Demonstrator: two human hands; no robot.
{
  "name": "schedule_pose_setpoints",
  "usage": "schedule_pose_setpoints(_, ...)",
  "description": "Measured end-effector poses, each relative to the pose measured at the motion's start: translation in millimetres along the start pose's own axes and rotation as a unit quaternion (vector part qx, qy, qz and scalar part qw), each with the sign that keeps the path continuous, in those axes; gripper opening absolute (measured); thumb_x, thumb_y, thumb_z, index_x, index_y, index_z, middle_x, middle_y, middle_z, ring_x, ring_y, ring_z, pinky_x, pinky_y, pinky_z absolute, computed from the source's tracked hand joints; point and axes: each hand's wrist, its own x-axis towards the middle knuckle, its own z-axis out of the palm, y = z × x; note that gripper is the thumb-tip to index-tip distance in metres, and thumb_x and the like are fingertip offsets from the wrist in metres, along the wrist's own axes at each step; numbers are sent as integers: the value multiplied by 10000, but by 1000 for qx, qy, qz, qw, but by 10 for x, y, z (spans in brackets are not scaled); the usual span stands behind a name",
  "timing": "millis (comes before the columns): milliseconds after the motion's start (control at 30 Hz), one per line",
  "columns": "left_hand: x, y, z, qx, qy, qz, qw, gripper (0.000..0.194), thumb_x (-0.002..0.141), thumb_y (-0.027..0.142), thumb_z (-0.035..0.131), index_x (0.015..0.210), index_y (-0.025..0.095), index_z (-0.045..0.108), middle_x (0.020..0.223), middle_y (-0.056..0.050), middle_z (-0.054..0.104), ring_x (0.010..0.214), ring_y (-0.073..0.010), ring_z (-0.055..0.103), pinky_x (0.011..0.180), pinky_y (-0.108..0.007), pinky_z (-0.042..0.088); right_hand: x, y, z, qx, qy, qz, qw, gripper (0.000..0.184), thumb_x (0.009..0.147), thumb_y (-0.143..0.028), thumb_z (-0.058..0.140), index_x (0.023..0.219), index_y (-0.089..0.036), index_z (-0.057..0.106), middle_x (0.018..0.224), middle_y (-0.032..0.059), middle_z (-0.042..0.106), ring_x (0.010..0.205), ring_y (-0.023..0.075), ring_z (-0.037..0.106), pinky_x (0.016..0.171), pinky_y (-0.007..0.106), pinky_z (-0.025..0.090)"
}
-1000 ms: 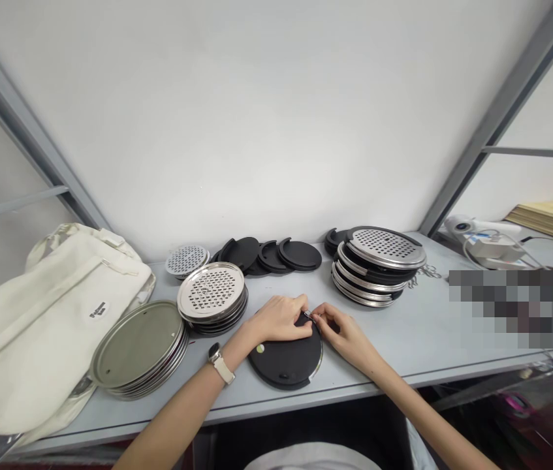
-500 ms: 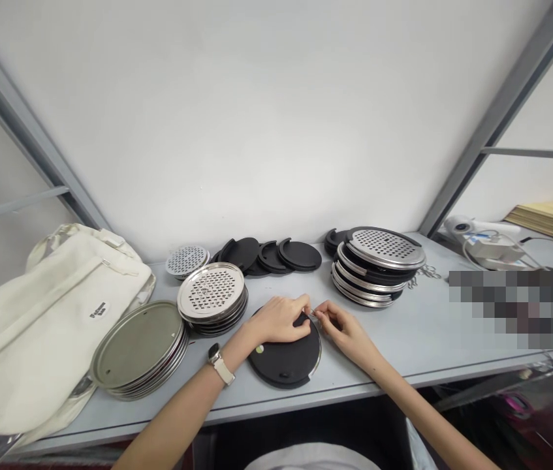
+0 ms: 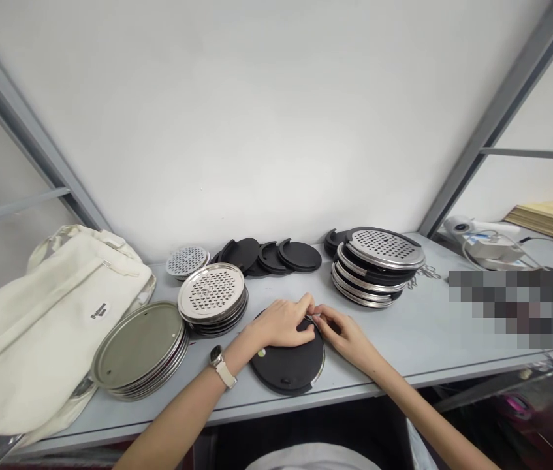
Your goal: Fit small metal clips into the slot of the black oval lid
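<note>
1. The left grip (image 3: 283, 323) lies across the black disc (image 3: 288, 365) on the worktop (image 3: 423, 339); whether it clasps cannot be told.
2. The right grip (image 3: 345, 333) presses fingertips together at the disc's rim, anything between them hidden.
3. The cream bag (image 3: 55, 326) lies leftmost, contents hidden.

left hand (image 3: 286, 322) on black disc (image 3: 290, 367) | right hand (image 3: 343, 333) at disc's rim | grey tabletop (image 3: 423, 333)

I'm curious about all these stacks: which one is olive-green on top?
The leftmost stack, right beside the cream bag. The other stacks show silver or black on top instead.
</note>
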Motion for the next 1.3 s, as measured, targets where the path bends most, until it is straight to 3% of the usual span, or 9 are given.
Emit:
schedule_pose_setpoints(400,14,45,2,83,9,-51,995,317,796,400,507,1038,214,423,706,3,617,679,-231,617,586,-285,364,-6,44,18,7,4,-1,1000,165,922,-322,420,899,-196,523,587,-64,361,554,113,335,551,228,307)
schedule_pose_setpoints(567,12,42,5,95,5,-41,995,244,804,395,488,961,213,446,736,-8,624,689,-225,617,581,-286,360,-6,31,18,14,6,-2,1000,189,925,-315,418,782,-202,466,598,-62,377,564,111,346,554,226,306)
schedule_pose_setpoints(833,11,18,6,105,0,-19,994,204,818,389,476,912,209,456,698,-11,604,652,-212,600,543,-284,329,-13,18,26,5,11,8,1000,207,921,-319,426,748,-206,437,585,-65,386,550,109,357,537,221,306)
schedule_pose_setpoints(1300,19,-8,27,87,0,-9,996,179,829,369,479,897,204,465,701,-10,604,640,-199,587,543,-278,318,-12,-29,41,-98,9,-7,995,234,929,-278,364,709,-210,405,602,-32,449,577,137,439,559,250,342)
